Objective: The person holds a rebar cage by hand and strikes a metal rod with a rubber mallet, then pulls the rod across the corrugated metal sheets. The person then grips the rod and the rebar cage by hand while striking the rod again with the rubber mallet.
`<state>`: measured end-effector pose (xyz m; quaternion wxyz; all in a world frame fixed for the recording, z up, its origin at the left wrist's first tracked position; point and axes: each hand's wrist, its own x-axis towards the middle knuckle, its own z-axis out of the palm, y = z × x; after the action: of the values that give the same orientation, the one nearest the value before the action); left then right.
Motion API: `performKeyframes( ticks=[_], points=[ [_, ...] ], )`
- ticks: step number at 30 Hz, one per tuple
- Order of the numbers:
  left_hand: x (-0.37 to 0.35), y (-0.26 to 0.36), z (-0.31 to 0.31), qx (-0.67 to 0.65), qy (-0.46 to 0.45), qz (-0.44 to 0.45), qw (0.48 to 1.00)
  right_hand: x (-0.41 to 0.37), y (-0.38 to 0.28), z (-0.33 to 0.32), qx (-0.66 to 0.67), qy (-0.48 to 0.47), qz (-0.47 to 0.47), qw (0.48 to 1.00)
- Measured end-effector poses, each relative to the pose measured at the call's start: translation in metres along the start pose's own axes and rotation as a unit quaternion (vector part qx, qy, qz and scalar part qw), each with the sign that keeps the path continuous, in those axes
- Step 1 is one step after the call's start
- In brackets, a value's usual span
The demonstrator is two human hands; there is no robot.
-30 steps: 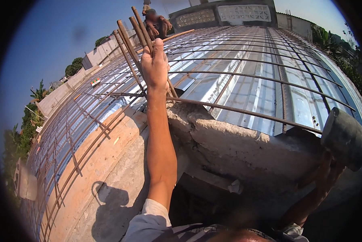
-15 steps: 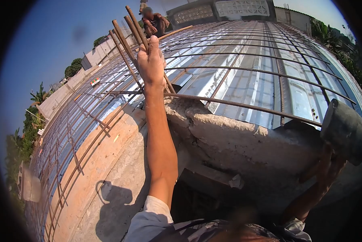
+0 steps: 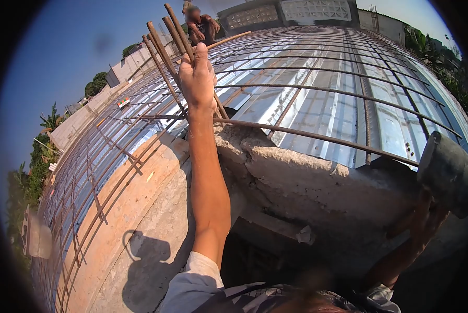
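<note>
My left hand [image 3: 197,81] is wrapped round upright rusty rebar rods [image 3: 179,36] at the corner of the roof, its thumb pointing up along them. More rods [image 3: 158,49] rise just left of the fingers. Below this grip, a horizontal rebar [image 3: 296,132] runs along the edge of the concrete wall [image 3: 291,161]. On the far right my shaded right hand [image 3: 427,216] is closed at the lower end of a dark grey, cylinder-shaped object [image 3: 445,172]. That object is tilted, and its exact kind does not show.
A rebar grid [image 3: 369,96] spans shiny corrugated metal sheets [image 3: 325,112]. Another person [image 3: 202,26] crouches at the far end, near patterned concrete blocks [image 3: 315,9]. Crossed bars [image 3: 95,193] stick out over the left wall top [image 3: 140,193]. A dark opening lies below me.
The view has shifted very slightly. My left hand keeps its grip on the rods, and the dark cylinder at my right hand sits slightly lower in view.
</note>
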<state>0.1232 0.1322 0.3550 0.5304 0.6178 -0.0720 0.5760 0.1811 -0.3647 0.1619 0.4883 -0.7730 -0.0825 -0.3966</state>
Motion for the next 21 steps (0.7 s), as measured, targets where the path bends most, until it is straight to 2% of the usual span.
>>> performKeyframes(
  ticks=[5, 11, 17, 21],
  points=[
    [0.003, -0.004, -0.005, -0.014, -0.013, -0.002, 1.000, -0.003, -0.012, 0.000, -0.044, 0.023, -0.031, 0.998],
    [0.000, -0.001, -0.001, -0.011, -0.007, -0.003, 1.000, -0.003, -0.002, -0.003, 0.002, -0.004, -0.011, 1.000],
    [-0.001, 0.001, -0.001, -0.008, -0.010, -0.003, 1.000, -0.004, 0.000, -0.001, -0.040, 0.025, -0.091, 0.995],
    [-0.002, 0.002, 0.001, -0.007, -0.001, -0.003, 1.000, -0.003, -0.008, 0.001, -0.013, 0.022, -0.064, 0.998]
  ],
)
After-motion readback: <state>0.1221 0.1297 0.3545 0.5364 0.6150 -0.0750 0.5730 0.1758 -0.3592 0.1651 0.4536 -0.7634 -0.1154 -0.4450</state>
